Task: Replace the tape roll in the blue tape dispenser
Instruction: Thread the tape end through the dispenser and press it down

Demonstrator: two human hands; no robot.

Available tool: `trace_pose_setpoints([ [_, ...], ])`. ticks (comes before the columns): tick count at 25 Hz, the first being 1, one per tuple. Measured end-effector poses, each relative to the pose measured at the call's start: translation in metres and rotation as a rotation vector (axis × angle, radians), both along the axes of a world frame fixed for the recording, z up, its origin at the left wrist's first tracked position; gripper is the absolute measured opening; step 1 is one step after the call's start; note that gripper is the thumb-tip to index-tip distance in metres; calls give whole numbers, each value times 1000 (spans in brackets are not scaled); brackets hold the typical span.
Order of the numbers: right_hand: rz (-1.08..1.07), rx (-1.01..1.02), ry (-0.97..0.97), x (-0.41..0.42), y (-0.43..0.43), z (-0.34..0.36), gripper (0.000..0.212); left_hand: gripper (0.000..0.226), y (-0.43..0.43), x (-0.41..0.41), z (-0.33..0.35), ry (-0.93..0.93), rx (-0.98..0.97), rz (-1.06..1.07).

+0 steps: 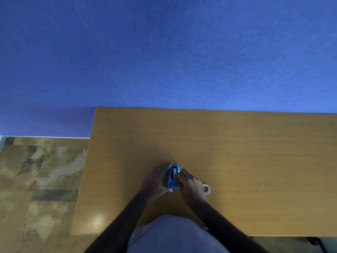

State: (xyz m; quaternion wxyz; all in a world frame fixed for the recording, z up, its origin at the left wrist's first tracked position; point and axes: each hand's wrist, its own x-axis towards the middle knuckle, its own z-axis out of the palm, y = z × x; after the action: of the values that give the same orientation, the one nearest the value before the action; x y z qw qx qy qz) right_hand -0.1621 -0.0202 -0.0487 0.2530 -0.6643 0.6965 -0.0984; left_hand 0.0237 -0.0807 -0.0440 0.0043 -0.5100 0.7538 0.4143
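A small blue tape dispenser stands on the wooden table, its long axis pointing away from me, with a pale tape roll seated in its top. My left hand is wrapped against the dispenser's left side, fingers along it and thumb near its front end. My right hand reaches in from the right, its fingertips pinched at the roll in the dispenser's top. A second, clear tape roll lies flat on the table just right of my right hand, partly hidden by it.
The table's left edge drops to a mottled brown carpet. A blue wall rises behind the table's far edge. The table's near edge runs close to my body, with my pale shirt below it.
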Motion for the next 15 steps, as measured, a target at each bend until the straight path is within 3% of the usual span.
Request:
trace_pose_setpoints([
  [15,16,-174,76,3,15,4,19,106,-6,-4,22,-110,-44,-19],
])
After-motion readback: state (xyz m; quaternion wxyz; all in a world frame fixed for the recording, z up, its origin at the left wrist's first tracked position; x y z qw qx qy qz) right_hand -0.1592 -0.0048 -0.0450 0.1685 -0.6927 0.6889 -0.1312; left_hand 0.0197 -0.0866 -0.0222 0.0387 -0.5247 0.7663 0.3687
